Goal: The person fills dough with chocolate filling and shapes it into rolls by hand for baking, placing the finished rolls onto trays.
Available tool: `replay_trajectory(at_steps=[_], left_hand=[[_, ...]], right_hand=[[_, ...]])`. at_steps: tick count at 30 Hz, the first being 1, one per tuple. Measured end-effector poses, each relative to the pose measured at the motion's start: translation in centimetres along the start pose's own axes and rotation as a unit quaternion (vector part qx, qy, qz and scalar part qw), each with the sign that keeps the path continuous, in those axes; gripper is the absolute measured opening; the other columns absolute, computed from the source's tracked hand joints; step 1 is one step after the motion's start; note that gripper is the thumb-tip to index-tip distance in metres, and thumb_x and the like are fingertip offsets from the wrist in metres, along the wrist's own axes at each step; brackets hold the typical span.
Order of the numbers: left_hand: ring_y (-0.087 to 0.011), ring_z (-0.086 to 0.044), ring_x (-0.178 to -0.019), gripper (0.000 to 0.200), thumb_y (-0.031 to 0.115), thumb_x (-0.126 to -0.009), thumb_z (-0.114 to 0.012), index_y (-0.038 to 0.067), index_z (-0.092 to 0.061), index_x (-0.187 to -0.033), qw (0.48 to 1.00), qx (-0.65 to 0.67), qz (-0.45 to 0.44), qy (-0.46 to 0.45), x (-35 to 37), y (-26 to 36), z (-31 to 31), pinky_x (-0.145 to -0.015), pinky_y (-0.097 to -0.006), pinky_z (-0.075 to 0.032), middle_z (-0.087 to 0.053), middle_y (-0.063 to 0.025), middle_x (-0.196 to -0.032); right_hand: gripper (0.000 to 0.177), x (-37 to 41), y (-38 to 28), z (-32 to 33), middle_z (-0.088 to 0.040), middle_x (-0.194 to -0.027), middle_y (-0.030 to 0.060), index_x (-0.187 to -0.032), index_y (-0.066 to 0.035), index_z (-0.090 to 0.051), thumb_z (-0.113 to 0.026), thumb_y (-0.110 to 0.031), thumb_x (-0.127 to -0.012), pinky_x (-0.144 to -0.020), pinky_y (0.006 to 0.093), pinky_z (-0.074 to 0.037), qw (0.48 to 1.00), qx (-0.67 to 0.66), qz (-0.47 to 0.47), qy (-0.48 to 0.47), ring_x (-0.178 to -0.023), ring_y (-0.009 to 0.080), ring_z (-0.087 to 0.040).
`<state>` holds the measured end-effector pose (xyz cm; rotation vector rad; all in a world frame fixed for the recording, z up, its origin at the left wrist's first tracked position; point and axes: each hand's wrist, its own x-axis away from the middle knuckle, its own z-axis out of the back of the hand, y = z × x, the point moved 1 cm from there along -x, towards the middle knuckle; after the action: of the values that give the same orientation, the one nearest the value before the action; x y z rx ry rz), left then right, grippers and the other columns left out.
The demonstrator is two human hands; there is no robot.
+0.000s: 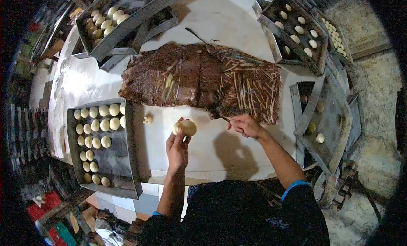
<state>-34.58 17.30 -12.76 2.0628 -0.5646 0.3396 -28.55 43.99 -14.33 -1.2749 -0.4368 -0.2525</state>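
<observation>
Pale round dough [187, 128] sits in my left hand [178, 145], its fingers wrapped round it over the white table. My right hand [246, 126] is closed on the handle of a thin utensil [224, 118], whose far end meets the lower edge of a dark brown, sticky-looking slab [190, 74]. Pale streaks cover the slab's right part. A second dark utensil [196, 35] lies against its top edge. Between the left tray and my left hand, a small scrap of dough [148, 118] rests on the table.
At the left, a metal tray [135, 152] holds rows of dough balls. Stacked trays [140, 23] with dough balls stand at the upper left. More trays [271, 38] are at the upper right, and others [335, 131] stand tilted at the right.
</observation>
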Motion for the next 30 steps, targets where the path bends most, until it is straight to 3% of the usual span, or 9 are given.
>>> replay_trajectory(at_steps=[3, 5, 13, 15, 17, 19, 23, 26, 30], left_hand=[[-0.025, -0.053, -0.117, 0.049, 0.031, -0.096, -0.051, -0.003, -0.048, -0.131, 0.992, 0.035, 0.105, -0.059, -1.5, -1.6, -1.6, -0.1, -0.0359, -0.041, -0.055, -0.0136, -0.128], [-0.0273, -0.053, -0.117, 0.052, 0.034, -0.096, -0.05, -0.004, -0.047, -0.131, 0.975, 0.108, 0.144, -0.128, -1.7, -2.5, -3.6, -0.102, -0.0371, -0.04, -0.056, -0.0135, -0.126], [-0.0255, -0.054, -0.118, 0.044, 0.024, -0.099, -0.046, -0.008, -0.045, -0.13, 0.986, 0.108, 0.054, -0.118, 1.0, -1.7, -5.5, -0.103, -0.0358, -0.043, -0.055, -0.0176, -0.125], [-0.0243, -0.052, -0.119, 0.045, 0.026, -0.099, -0.047, -0.006, -0.046, -0.13, 0.985, 0.082, -0.007, -0.15, 3.1, -0.4, -6.1, -0.103, -0.0346, -0.04, -0.054, -0.0157, -0.126], [-0.0242, -0.052, -0.118, 0.045, 0.026, -0.098, -0.048, -0.006, -0.046, -0.131, 0.984, 0.072, -0.016, -0.16, 4.8, -0.3, -6.6, -0.102, -0.0344, -0.041, -0.054, -0.0154, -0.126], [-0.0243, -0.053, -0.117, 0.045, 0.026, -0.099, -0.047, -0.006, -0.046, -0.131, 0.979, 0.073, -0.03, -0.187, 7.0, -0.6, -7.7, -0.102, -0.0358, -0.041, -0.055, -0.0152, -0.127], [-0.0264, -0.052, -0.12, 0.044, 0.023, -0.099, -0.047, -0.004, -0.043, -0.133, 0.97, 0.095, -0.04, -0.22, 10.9, -3.4, -9.5, -0.103, -0.0403, -0.041, -0.054, -0.0162, -0.128], [-0.0255, -0.05, -0.12, 0.046, 0.023, -0.099, -0.046, -0.005, -0.039, -0.135, 0.972, 0.143, -0.027, -0.183, 13.8, -5.0, -10.5, -0.103, -0.0381, -0.04, -0.05, -0.0159, -0.131], [-0.0223, -0.048, -0.117, 0.058, 0.012, -0.097, -0.046, -0.002, -0.017, -0.145, 0.921, -0.229, -0.269, -0.166, 17.9, -8.7, -12.8, -0.099, -0.0336, -0.039, -0.042, -0.0169, -0.133]], right_hand=[[0.02, 1.5, -1.0, -1.3, -0.066, -0.084, 0.0131, -0.09, 0.002, -0.066, -0.057, -0.017, -0.089, -0.064, 0.0332, -0.048, 0.997, -0.071, 0.02, 0.034, -0.067, 0.0176, -0.059], [0.011, 2.0, -0.3, -2.6, -0.054, -0.065, 0.0071, -0.09, 0.0, -0.063, -0.055, -0.007, -0.088, -0.053, 0.0317, -0.045, 0.901, 0.185, 0.309, 0.241, -0.056, 0.0238, -0.055], [0.021, 4.6, 5.1, 0.0, -0.059, -0.082, 0.0127, -0.102, -0.002, -0.062, -0.057, -0.001, -0.081, -0.057, 0.0353, -0.049, 0.801, 0.409, 0.241, 0.365, -0.07, 0.0266, -0.06], [0.024, 4.9, 5.1, 1.4, -0.06, -0.082, 0.0135, -0.108, -0.003, -0.063, -0.059, -0.007, -0.085, -0.061, 0.0342, -0.05, 0.934, 0.12, 0.033, 0.335, -0.07, 0.0226, -0.06], [0.027, 5.6, 4.1, 1.0, -0.06, -0.08, 0.0143, -0.112, -0.002, -0.064, -0.061, -0.014, -0.088, -0.067, 0.033, -0.051, 0.911, -0.244, -0.065, 0.327, -0.071, 0.0193, -0.06], [0.024, 8.3, -1.1, -0.8, -0.06, -0.08, 0.012, -0.105, 0.002, -0.066, -0.061, -0.015, -0.09, -0.07, 0.0304, -0.051, 0.832, 0.255, 0.359, 0.337, -0.075, 0.0174, -0.062], [0.015, 12.9, -4.7, -5.0, -0.06, -0.104, 0.0116, -0.095, 0.005, -0.067, -0.066, -0.007, -0.087, -0.076, 0.0313, -0.055, 0.909, -0.228, 0.271, 0.22, -0.088, 0.0217, -0.064], [0.017, 14.3, -3.0, -4.6, -0.059, -0.1, 0.0108, -0.094, 0.006, -0.067, -0.068, -0.009, -0.086, -0.069, 0.0317, -0.058, 0.801, -0.553, 0.143, 0.178, -0.081, 0.0206, -0.065], [0.024, 20.8, -5.9, -5.2, -0.06, -0.101, 0.0099, -0.093, 0.006, -0.066, -0.074, -0.013, -0.08, -0.075, 0.03, -0.054, 0.898, -0.084, 0.312, 0.3, -0.087, 0.0199, -0.064]])
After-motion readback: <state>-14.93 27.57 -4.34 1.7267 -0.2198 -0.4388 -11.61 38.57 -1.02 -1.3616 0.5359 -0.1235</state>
